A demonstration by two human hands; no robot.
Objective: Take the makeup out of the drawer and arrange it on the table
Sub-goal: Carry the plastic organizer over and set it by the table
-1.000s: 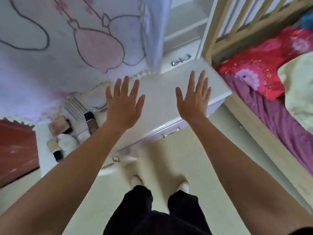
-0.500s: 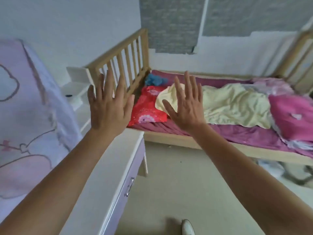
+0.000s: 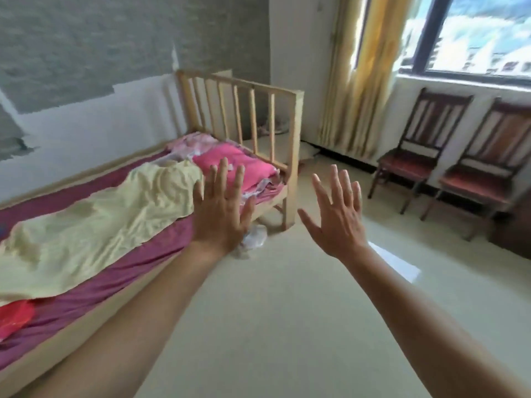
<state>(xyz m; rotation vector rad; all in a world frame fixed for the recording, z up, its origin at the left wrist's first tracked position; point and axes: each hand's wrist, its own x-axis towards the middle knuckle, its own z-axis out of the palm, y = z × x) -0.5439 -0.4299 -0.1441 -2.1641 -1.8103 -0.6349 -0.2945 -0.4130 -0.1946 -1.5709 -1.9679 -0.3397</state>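
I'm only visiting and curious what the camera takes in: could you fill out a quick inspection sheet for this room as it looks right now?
Surface: no table in view; pale floor fills the foreground.
Job's things: nothing seen; no drawer or makeup in view.
Clutter: pale crumpled thing on the floor by the bed's foot.
Hands: left hand and right hand held up, fingers spread, holding nothing.
Cables: nothing seen.
Surroundings: wooden bed with yellow sheet and pink bedding; near chair and far chair under the window; yellow curtain.
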